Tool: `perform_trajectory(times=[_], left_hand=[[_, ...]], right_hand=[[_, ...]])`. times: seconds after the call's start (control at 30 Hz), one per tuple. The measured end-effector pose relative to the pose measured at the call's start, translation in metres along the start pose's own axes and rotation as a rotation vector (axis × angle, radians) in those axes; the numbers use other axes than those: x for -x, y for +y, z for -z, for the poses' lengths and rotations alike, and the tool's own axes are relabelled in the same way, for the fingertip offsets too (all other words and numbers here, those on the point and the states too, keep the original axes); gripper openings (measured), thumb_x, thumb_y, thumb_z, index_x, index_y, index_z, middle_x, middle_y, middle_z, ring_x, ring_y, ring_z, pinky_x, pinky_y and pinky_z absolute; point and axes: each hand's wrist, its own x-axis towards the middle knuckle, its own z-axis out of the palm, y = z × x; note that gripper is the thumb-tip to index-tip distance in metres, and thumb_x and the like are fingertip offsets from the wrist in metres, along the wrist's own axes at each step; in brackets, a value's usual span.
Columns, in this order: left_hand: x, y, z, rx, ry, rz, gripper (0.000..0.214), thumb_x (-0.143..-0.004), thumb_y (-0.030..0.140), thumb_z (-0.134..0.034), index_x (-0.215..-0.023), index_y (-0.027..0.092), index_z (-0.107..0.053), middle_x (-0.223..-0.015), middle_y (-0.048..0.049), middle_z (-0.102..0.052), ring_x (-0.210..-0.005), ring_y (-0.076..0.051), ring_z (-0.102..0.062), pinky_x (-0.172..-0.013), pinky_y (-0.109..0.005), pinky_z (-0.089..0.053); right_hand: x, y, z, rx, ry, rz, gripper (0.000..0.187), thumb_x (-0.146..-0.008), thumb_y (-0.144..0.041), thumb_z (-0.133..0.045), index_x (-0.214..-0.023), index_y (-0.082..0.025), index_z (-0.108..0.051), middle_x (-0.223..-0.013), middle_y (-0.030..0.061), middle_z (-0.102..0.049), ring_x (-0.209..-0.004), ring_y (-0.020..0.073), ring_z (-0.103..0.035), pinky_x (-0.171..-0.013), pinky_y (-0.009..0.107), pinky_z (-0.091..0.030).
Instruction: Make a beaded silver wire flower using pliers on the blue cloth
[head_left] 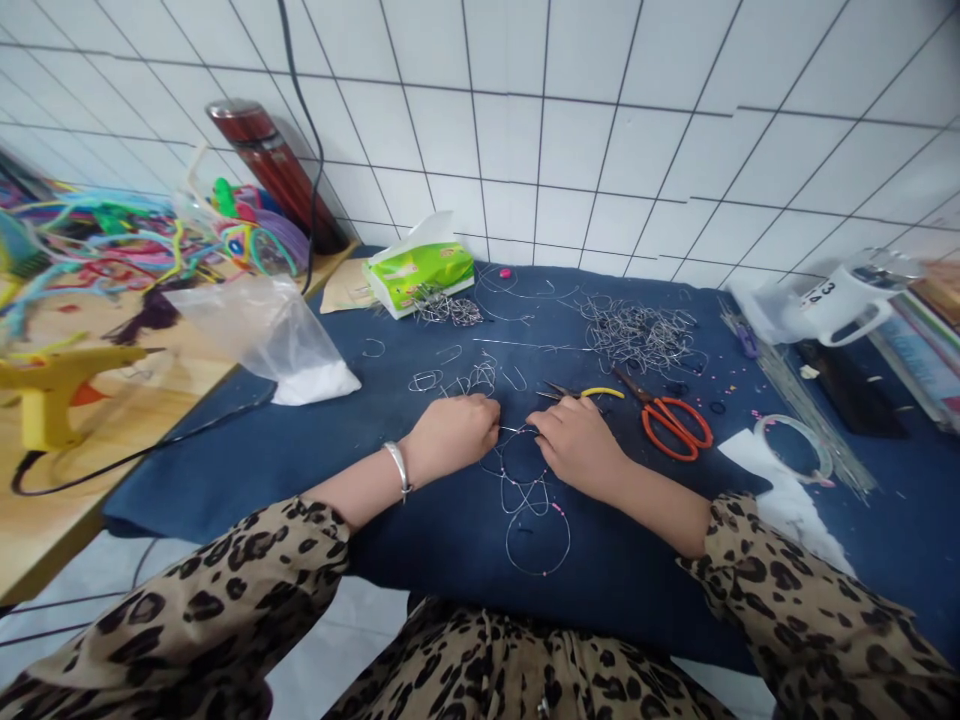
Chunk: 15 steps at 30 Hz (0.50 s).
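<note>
My left hand (452,436) and my right hand (574,443) rest on a dark blue cloth (420,520), both curled and pinching a thin silver wire piece (525,495) bent into loops, with small pink beads on it. The wire hangs toward me from between the two hands. A silver bracelet (397,468) sits on my left wrist. Yellow-handled pliers (581,393) lie just beyond my right hand.
Orange scissors (673,420) lie right of the pliers. Piles of bent wire (637,335) cover the cloth's far part. A green tissue pack (418,275), a plastic bag (274,340), a yellow glue gun (60,395), a red flask (274,170) and a white mug (851,300) stand around.
</note>
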Motion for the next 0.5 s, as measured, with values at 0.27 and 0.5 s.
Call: perform_trajectory(times=[0.27, 0.5], left_hand=[[-0.007, 0.009, -0.001, 0.029, 0.021, -0.052, 0.015, -0.082, 0.02, -0.042, -0.078, 0.015, -0.055, -0.075, -0.0076, -0.06, -0.068, -0.019, -0.059, -0.057, -0.028, -0.044], [-0.015, 0.009, -0.005, 0.052, 0.059, -0.089, 0.013, -0.084, 0.019, -0.042, -0.081, 0.015, -0.054, -0.079, -0.007, -0.059, -0.072, -0.019, -0.059, -0.063, -0.029, -0.046]], right_hand=[[-0.001, 0.003, -0.008, -0.075, -0.007, -0.032, 0.02, -0.084, -0.017, -0.046, -0.098, -0.017, -0.059, -0.085, 0.0068, -0.061, -0.087, 0.0202, -0.046, -0.079, 0.033, -0.028], [-0.002, 0.008, -0.011, -0.163, 0.004, -0.025, 0.017, -0.082, -0.015, -0.048, -0.095, -0.017, -0.058, -0.084, 0.0051, -0.061, -0.085, 0.0183, -0.048, -0.079, 0.032, -0.03]])
